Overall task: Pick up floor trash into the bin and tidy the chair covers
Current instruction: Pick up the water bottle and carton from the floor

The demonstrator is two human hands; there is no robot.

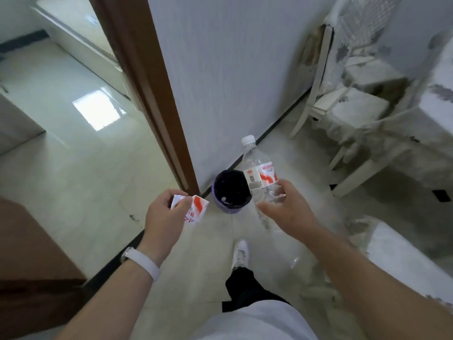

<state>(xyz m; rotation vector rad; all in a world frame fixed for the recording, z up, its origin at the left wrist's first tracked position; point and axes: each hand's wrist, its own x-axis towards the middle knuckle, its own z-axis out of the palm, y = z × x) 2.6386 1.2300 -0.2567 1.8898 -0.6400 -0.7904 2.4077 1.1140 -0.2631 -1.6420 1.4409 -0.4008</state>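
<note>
2 hands hold carton [196,209] and bottle [260,179] flanking the bin [231,191].

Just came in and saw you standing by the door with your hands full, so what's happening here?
A person is walking toward a small purple bin by the door frame, carrying trash. The left hand has its grip on a small red-and-white carton; the right hand holds a clear plastic bottle, cap still on. Neither has gone in the bin yet. Chairs with pale covers stand off to the right.
</note>
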